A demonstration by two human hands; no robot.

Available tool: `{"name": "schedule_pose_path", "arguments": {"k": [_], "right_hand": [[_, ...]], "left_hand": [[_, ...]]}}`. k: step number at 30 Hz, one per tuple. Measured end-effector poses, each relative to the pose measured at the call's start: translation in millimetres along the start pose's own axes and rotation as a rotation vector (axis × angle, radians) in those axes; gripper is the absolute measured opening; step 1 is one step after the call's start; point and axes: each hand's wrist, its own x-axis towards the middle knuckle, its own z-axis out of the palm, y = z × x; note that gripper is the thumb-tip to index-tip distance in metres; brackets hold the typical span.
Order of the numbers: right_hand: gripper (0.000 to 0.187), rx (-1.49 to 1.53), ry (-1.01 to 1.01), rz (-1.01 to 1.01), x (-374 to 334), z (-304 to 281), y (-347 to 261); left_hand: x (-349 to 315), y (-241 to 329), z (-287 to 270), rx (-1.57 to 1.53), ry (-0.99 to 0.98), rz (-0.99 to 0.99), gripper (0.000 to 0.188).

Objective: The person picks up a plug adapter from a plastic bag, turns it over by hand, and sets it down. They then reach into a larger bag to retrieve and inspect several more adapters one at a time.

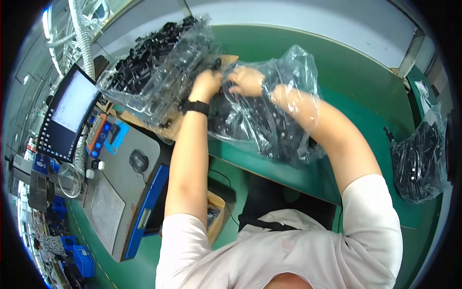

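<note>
My left hand (208,85), with a black band on its wrist, is closed at the edge of a cardboard box. Whatever its fingers grip is hidden; a small black part (217,63) shows just beyond them. Facing it, my right hand (246,81) has its fingers bent and the thumb apart, with nothing visible between them. Clear plastic from a large bag (303,67) drapes over my right wrist and forearm. Many black parts (269,127) fill that bag on the green table. To the left, another clear bag with a heap of black plastic parts (144,60) sits in the cardboard box (179,126).
A third bag of black parts (419,161) lies at the far right of the green table (356,115). At left stand a monitor (70,113), an orange and blue device (97,135) and a mouse (138,160) on a grey bench. Below the table is an open carton (219,216).
</note>
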Motion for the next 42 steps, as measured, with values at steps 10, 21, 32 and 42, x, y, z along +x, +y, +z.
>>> {"name": "schedule_pose_path", "arguments": {"k": [10,21,32,42], "right_hand": [[0.043,0.139,-0.248,-0.208,-51.6,-28.1,18.7],[0.025,0.214,-0.113,-0.302,-146.2,-39.7,46.5],[0.045,0.376,0.128,0.291,-289.7,-98.9,13.0],[0.031,0.456,0.584,0.358,-270.6,-9.2,0.1]], "left_hand": [[11.8,-26.9,27.8,0.140,0.250,-0.061,0.036],[14.7,-24.2,23.3,0.091,0.161,-0.147,0.040],[-219.5,169.4,-48.5,-0.460,0.440,0.801,0.024],[-159.2,273.3,63.0,-1.108,-0.009,0.486,0.021]]}}
